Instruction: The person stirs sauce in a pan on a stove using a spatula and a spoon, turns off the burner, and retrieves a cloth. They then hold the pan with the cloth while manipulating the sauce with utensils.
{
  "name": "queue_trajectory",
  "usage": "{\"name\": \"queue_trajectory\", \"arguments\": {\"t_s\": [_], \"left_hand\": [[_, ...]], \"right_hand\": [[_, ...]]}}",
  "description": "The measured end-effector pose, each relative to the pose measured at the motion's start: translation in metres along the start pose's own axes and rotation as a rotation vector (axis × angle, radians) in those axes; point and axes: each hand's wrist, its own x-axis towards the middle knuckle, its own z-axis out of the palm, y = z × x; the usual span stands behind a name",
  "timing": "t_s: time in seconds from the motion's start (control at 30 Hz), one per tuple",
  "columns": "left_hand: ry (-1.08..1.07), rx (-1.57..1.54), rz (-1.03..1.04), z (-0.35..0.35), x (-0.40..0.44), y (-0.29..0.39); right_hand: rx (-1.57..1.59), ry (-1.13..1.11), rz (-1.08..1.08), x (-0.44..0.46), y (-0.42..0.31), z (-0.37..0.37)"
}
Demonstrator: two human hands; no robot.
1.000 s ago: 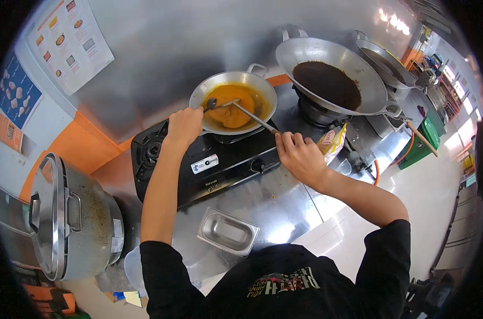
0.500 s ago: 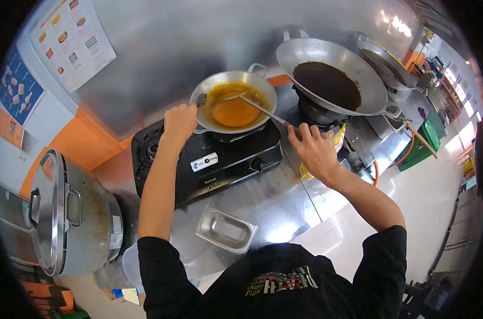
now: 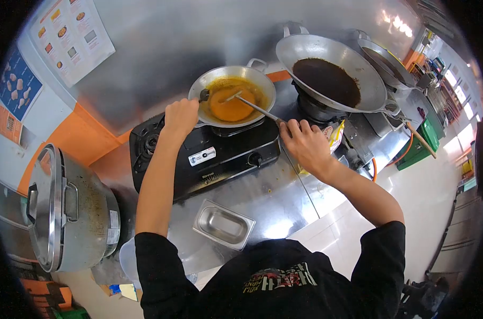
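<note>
A wok (image 3: 199, 85) of orange sauce (image 3: 228, 110) sits on the black gas stove (image 3: 233, 157). At its left rim, my left hand (image 3: 181, 117) is closed round a utensil with a dark rounded head (image 3: 204, 94); the fist hides its handle. From the right, my right hand (image 3: 305, 142) grips a long-handled metal spatula (image 3: 260, 110), fingers wrapped over the handle end. The spatula's head reaches into the sauce near the middle of the wok, its blade partly covered.
A larger wok (image 3: 371, 95) of dark sauce stands right, with another pan (image 3: 382, 63) behind it. A steel tray (image 3: 224, 224) lies in front of the stove. A big lidded pot (image 3: 87, 212) is at left. A yellow packet (image 3: 334, 135) lies beyond my right hand.
The spatula and my right hand have shifted slightly left, and the sauce's surface pattern has changed. My left hand stays by the rim. The whole view has moved a little.
</note>
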Motion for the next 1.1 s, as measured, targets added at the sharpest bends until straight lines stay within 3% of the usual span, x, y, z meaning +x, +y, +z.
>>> {"name": "queue_trajectory", "arguments": {"t_s": [0.27,0.8,1.1], "left_hand": [[-0.025,-0.012,0.027,0.006,0.001,0.009],[-0.012,-0.049,0.058,0.013,0.005,0.01],[-0.002,-0.033,0.067,0.012,0.004,0.013]], "right_hand": [[-0.038,-0.041,-0.104,-0.023,0.019,-0.042],[0.062,-0.169,-0.038,-0.034,0.049,-0.115],[0.027,-0.117,-0.092,-0.026,0.033,-0.082]]}}
